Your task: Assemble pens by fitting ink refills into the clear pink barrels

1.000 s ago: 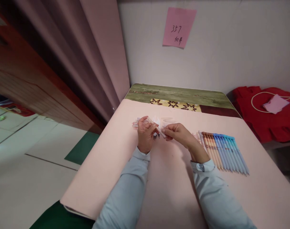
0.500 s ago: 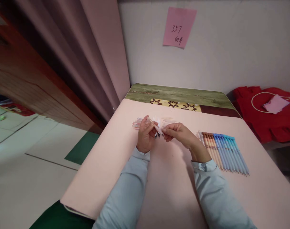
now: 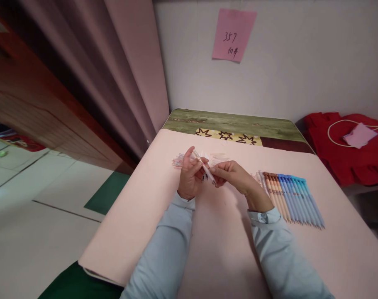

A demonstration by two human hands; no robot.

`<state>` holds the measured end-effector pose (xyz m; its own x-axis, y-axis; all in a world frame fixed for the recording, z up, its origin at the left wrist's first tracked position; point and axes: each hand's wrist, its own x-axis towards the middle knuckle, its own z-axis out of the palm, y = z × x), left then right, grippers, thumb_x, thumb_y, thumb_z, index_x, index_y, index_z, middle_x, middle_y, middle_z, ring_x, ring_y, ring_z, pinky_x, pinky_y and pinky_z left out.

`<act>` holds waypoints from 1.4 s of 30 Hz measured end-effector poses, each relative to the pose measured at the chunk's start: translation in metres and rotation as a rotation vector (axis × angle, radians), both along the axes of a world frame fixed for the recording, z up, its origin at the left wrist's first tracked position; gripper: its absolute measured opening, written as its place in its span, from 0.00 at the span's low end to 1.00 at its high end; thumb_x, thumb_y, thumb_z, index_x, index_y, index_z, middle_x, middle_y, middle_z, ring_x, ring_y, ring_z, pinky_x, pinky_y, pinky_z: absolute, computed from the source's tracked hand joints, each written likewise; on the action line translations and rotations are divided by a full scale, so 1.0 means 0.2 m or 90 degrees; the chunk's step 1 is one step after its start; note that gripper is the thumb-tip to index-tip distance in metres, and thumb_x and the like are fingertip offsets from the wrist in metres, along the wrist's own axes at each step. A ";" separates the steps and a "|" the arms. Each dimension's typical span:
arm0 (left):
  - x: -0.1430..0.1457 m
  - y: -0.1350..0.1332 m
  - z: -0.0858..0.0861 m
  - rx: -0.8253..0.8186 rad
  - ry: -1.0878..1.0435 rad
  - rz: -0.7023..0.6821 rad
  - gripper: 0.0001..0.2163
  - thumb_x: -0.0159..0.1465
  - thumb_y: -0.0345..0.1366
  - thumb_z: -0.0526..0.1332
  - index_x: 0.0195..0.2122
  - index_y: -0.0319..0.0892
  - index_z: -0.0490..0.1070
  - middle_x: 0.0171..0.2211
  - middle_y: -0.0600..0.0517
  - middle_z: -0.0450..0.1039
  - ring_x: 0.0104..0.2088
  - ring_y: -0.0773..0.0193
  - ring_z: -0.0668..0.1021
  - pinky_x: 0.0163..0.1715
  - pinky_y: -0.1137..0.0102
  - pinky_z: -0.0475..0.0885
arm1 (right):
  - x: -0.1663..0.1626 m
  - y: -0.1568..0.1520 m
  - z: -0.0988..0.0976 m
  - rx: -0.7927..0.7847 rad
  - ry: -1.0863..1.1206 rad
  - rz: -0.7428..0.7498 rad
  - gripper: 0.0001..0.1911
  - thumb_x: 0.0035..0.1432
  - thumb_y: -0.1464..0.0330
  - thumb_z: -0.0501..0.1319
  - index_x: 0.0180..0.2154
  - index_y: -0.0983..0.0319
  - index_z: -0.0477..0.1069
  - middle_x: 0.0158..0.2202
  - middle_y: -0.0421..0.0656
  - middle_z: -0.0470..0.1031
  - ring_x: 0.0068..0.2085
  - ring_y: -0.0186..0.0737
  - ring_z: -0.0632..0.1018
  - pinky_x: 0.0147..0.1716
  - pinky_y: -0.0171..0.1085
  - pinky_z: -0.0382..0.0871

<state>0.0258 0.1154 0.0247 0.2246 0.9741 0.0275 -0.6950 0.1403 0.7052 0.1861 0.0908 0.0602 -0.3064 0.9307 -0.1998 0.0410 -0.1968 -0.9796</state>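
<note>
A slim pale pen [image 3: 209, 173] slants between my hands over the table. My left hand [image 3: 189, 177] is closed on its upper part, thumb laid across it and the index finger raised. My right hand [image 3: 230, 172] pinches the pen near its lower end, fingertips pressed together. Behind my left hand lies a pile of thin clear and pinkish pen parts [image 3: 176, 161], partly hidden. More thin pale pieces [image 3: 219, 158] lie just beyond my fingers, and several dark tips show beneath the pen. To the right of my right wrist, a row of pens [image 3: 296, 201] with brown, blue and turquoise tops lies side by side.
The table has a pale pink cover [image 3: 139, 232] and a green wood-patterned far edge [image 3: 232, 118]. A red cloth [image 3: 325, 153] with a pink note [image 3: 359, 136] is at the right. A mauve curtain [image 3: 135, 70] hangs at the left, beside a wall.
The pen's lower end has come farther down and right, and more of its length shows between my hands. Both hands stay almost in place.
</note>
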 end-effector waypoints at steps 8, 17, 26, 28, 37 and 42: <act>-0.01 0.01 -0.01 0.020 -0.009 -0.014 0.33 0.54 0.34 0.71 0.59 0.48 0.57 0.33 0.55 0.75 0.29 0.68 0.77 0.31 0.72 0.72 | 0.00 0.00 0.01 -0.001 -0.002 0.026 0.26 0.49 0.47 0.69 0.25 0.64 0.74 0.22 0.42 0.75 0.24 0.34 0.74 0.28 0.35 0.70; 0.00 0.00 -0.01 0.017 0.003 0.003 0.34 0.55 0.33 0.71 0.59 0.47 0.56 0.33 0.54 0.76 0.29 0.67 0.77 0.30 0.73 0.72 | 0.01 0.00 0.01 0.003 -0.010 0.025 0.25 0.51 0.48 0.68 0.25 0.64 0.73 0.22 0.42 0.74 0.24 0.33 0.74 0.29 0.35 0.69; 0.01 0.01 -0.02 0.025 0.040 0.043 0.36 0.55 0.36 0.71 0.61 0.48 0.54 0.33 0.54 0.77 0.27 0.66 0.77 0.32 0.70 0.72 | 0.01 0.01 -0.02 -0.007 0.014 0.030 0.22 0.45 0.53 0.73 0.31 0.64 0.75 0.25 0.40 0.74 0.27 0.32 0.72 0.28 0.33 0.65; 0.01 0.01 -0.02 0.021 0.047 0.055 0.36 0.55 0.36 0.71 0.61 0.48 0.53 0.33 0.54 0.77 0.28 0.66 0.77 0.32 0.69 0.73 | 0.01 0.01 -0.03 -0.014 0.008 0.013 0.22 0.41 0.54 0.75 0.30 0.64 0.74 0.24 0.39 0.74 0.26 0.32 0.72 0.27 0.33 0.64; 0.02 0.01 -0.02 0.018 0.057 0.055 0.36 0.54 0.36 0.72 0.60 0.48 0.54 0.33 0.55 0.76 0.28 0.67 0.77 0.32 0.70 0.71 | 0.00 0.01 -0.01 -0.028 -0.025 0.005 0.22 0.44 0.52 0.73 0.27 0.64 0.75 0.24 0.43 0.76 0.27 0.35 0.74 0.30 0.35 0.67; 0.02 0.01 -0.02 0.036 0.084 0.078 0.36 0.54 0.37 0.71 0.60 0.48 0.53 0.33 0.55 0.76 0.28 0.66 0.77 0.32 0.70 0.72 | 0.01 0.01 -0.03 -0.023 -0.005 0.002 0.22 0.43 0.53 0.73 0.29 0.64 0.75 0.24 0.41 0.75 0.27 0.33 0.73 0.28 0.34 0.64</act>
